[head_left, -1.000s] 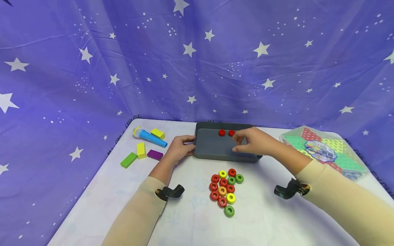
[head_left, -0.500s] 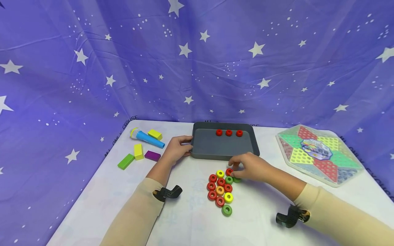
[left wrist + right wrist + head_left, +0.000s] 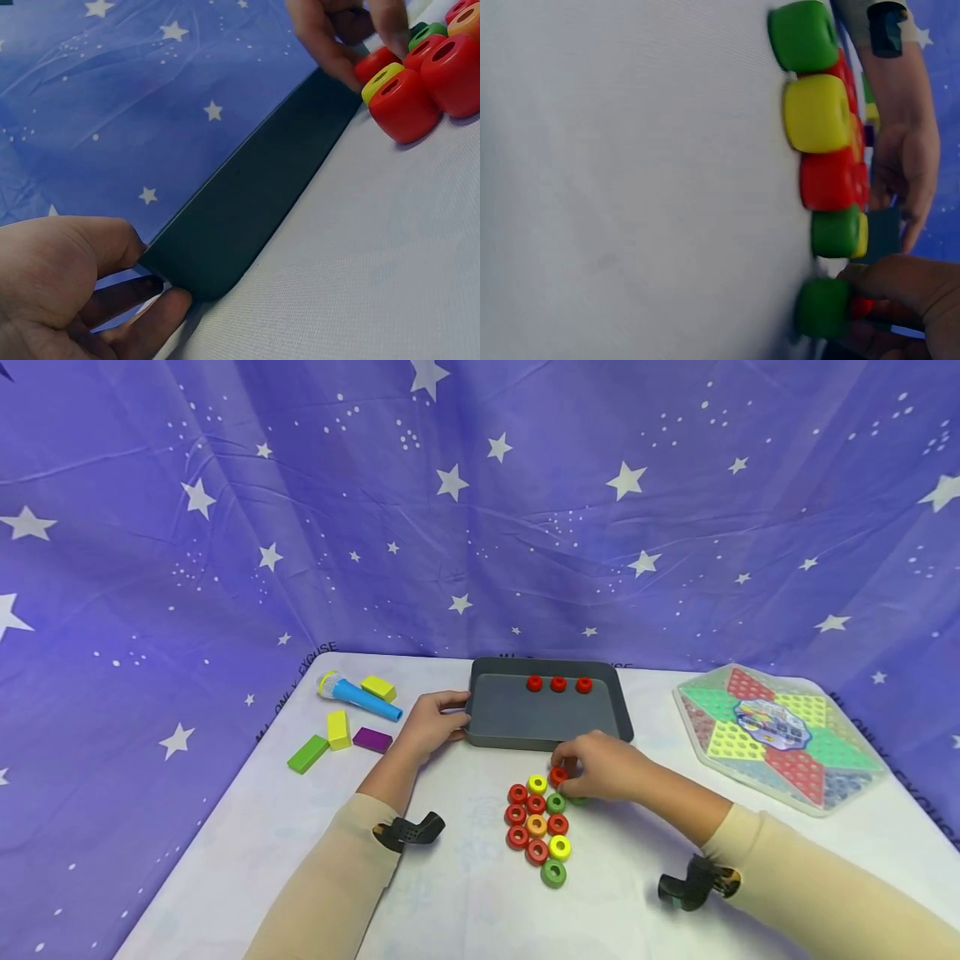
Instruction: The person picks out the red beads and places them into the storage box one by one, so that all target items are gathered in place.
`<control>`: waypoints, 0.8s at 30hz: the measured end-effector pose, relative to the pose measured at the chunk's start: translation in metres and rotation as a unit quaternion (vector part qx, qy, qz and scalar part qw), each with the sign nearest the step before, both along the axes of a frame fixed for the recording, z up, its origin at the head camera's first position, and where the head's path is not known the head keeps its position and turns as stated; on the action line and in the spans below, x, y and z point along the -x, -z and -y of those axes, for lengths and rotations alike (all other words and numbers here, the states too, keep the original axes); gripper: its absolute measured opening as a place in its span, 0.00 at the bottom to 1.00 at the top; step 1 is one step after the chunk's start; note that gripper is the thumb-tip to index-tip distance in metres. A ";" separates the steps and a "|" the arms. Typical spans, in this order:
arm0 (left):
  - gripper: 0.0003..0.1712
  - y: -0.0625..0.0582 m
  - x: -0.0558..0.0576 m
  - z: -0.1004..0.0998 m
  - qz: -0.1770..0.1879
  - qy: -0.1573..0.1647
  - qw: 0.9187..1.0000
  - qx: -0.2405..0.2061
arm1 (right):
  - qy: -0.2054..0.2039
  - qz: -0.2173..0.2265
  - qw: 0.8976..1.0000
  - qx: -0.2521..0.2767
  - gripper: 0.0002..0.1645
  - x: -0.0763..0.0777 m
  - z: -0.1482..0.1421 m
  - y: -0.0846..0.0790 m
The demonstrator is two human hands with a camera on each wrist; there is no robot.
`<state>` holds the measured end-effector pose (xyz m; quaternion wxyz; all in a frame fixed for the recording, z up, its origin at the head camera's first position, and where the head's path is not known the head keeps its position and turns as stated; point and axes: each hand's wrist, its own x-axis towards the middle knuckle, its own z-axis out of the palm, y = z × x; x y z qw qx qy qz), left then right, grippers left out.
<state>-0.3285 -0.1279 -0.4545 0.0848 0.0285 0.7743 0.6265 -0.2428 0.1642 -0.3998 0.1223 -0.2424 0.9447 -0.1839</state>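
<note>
My left hand (image 3: 435, 724) holds the left edge of a dark grey tray (image 3: 517, 742), its thumb at the rim and fingertips against the outer wall in the left wrist view. Three red beads (image 3: 558, 684) stand in a row inside, toward the tray's back. In front of the tray lies a cluster of red, green, yellow and orange beads (image 3: 536, 825). At its far end my right hand (image 3: 606, 767) pinches a red bead (image 3: 558, 777) between thumb and fingers. A green bead (image 3: 822, 309) sits right by that thumb, mostly hidden in the head view.
On the left lie a blue toy microphone (image 3: 363, 697), two yellow blocks (image 3: 338, 730), a green block (image 3: 307, 753) and a purple block (image 3: 372, 740). A hexagonal game board (image 3: 780, 735) lies at the right. A starry purple cloth (image 3: 480, 510) hangs behind the white table (image 3: 450, 893).
My right hand has left the tray, where a third red bead now shows, and come down to the cluster, gripping another red bead. Nearby beads have shifted slightly. My left hand stays at the tray.
</note>
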 end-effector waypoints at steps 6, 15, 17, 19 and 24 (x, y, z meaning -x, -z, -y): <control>0.28 0.000 -0.001 -0.001 -0.001 -0.003 1.000 0.002 | -0.024 -0.011 0.999 0.027 0.14 0.013 -0.013 -0.024; 0.28 0.000 0.000 0.000 0.000 0.010 1.000 -0.024 | -0.021 0.011 0.999 0.034 0.16 0.050 -0.020 -0.062; 0.28 0.000 0.000 0.000 0.005 0.014 0.999 -0.032 | -0.026 0.010 0.999 0.033 0.17 0.059 -0.019 -0.066; 0.28 0.000 0.001 -0.001 0.009 0.016 0.999 -0.037 | -0.036 0.004 0.999 0.028 0.17 0.068 -0.018 -0.071; 0.29 -0.001 0.002 0.002 0.011 0.021 0.999 -0.035 | -0.066 -0.001 0.998 0.014 0.15 0.092 -0.007 -0.084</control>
